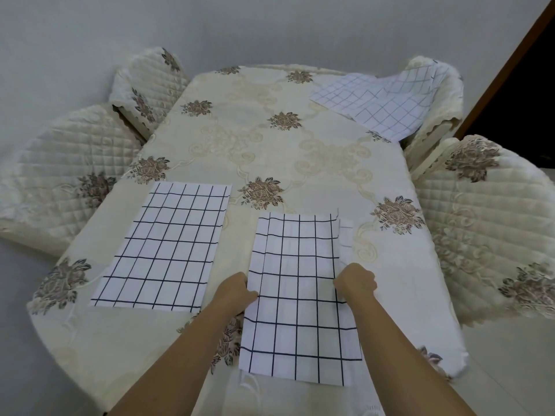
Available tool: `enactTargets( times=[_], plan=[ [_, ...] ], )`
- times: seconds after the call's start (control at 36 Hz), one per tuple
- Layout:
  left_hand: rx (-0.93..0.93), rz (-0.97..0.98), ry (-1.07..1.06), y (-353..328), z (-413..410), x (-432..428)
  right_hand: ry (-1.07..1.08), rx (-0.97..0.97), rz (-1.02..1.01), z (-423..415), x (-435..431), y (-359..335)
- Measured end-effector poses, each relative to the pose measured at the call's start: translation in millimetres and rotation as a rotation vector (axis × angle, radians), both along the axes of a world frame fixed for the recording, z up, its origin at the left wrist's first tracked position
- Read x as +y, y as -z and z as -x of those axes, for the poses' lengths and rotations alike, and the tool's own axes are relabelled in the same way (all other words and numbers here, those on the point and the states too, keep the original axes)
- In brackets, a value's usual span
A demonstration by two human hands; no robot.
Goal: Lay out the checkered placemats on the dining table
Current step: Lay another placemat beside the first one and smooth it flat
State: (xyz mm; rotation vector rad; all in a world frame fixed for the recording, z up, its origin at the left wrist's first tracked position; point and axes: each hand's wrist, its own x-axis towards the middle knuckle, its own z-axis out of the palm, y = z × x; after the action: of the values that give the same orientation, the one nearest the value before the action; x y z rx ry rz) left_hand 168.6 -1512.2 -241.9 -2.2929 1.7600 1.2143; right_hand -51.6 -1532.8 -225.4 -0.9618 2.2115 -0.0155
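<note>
Your left hand [237,291] and right hand [357,280] are each gripping a side edge of the checkered placemat [300,298] lying between them, its long axis running away from you, beside the flat placemat [163,247] left of your left hand.

the tabletop [300,163] is covered by a cream embroidered cloth [387,265] with brown flower motifs. one checkered placemat [165,247] lies flat at the near left. to its right, apart from it, lies a second placemat [300,295], with another layer showing past its right edge. a third placemat [375,106] lies rumpled at the far right corner, spilling over the edge.
</note>
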Motion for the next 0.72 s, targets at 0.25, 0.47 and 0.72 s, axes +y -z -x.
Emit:
enactTargets(
  times=[0.25, 0.47, 0.72],
  plan=[
    [0.031, 0.019, -0.02, 2.2, -1.0, 0.1, 0.09, -0.302, 0.201, 10.3, -10.4, -4.4],
    [0.147, 0.005, -0.11, 7.5, -5.5, 4.3, 0.117, -0.393, 0.011, 29.5, -14.3, -4.5],
    [0.128, 0.078, -0.171, 5.2, 13.0, -17.9, 0.117, -0.36, 0.015, 52.8, -30.2, 5.9]
  ],
)
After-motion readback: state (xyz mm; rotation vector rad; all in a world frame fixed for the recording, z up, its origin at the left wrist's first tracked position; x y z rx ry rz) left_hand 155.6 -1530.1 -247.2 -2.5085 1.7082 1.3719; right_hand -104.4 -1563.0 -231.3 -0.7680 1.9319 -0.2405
